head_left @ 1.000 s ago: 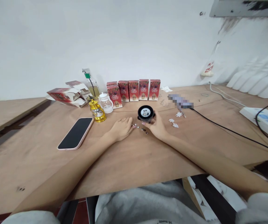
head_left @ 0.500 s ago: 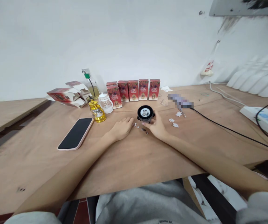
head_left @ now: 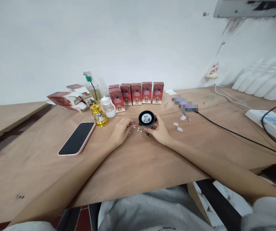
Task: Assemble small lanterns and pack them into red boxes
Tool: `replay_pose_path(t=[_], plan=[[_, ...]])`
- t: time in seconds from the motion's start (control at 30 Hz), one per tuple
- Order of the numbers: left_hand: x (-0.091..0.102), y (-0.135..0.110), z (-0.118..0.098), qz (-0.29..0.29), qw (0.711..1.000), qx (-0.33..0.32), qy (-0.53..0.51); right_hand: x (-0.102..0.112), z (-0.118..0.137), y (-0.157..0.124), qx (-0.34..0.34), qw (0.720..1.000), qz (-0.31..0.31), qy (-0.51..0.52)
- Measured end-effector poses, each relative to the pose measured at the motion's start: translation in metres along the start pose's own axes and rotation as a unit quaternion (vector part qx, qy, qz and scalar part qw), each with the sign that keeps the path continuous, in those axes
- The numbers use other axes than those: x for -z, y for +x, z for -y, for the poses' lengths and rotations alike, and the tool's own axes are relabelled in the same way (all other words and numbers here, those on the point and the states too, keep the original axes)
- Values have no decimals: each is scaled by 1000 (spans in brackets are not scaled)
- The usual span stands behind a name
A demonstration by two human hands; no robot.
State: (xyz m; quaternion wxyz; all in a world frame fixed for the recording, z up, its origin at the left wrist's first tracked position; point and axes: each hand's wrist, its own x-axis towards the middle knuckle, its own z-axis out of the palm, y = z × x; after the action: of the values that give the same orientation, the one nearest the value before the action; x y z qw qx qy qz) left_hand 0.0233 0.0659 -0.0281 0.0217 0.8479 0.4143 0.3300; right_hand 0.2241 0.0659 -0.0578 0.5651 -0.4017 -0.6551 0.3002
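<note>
Half-closed right hand [head_left: 161,131] grips round black object [head_left: 146,119] (likely for steadiness) behind wooden desk [head_left: 125,170]'s front edge; left hand [head_left: 121,131] half-curls, contents unclear.

On the fronts of the red boxes [head_left: 136,94] at the back of the desk [head_left: 118,173], small pale script appears to read "Merry Christmas", though it is blurred. The plastic bag [head_left: 213,70] hanging against the wall [head_left: 138,41] bears red characters too unclear to read. Blue print on the white box [head_left: 270,123] at far right and dark lettering on the grey clothing [head_left: 149,211] are likewise illegible.
</note>
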Motion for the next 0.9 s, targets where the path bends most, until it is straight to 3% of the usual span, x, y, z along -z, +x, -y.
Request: replay_pose_path(t=[0.13,0.3,0.57,0.77,0.9], plan=[[20,-1,-10,-101,994,-12,-25,1,9,-3,9,1000,14,-22],[38,-3,-29,-228,968,-95,-36,2,15,-5,15,998,28,-44],[44,-13,-63,-158,968,-189,-50,1,26,-11,57,996,70,-25],[37,-16,-62,-189,967,-166,-38,-1,32,-16,83,992,95,-31],[39,-18,-60,-175,971,-162,18,0,32,-16,83,992,91,-31]])
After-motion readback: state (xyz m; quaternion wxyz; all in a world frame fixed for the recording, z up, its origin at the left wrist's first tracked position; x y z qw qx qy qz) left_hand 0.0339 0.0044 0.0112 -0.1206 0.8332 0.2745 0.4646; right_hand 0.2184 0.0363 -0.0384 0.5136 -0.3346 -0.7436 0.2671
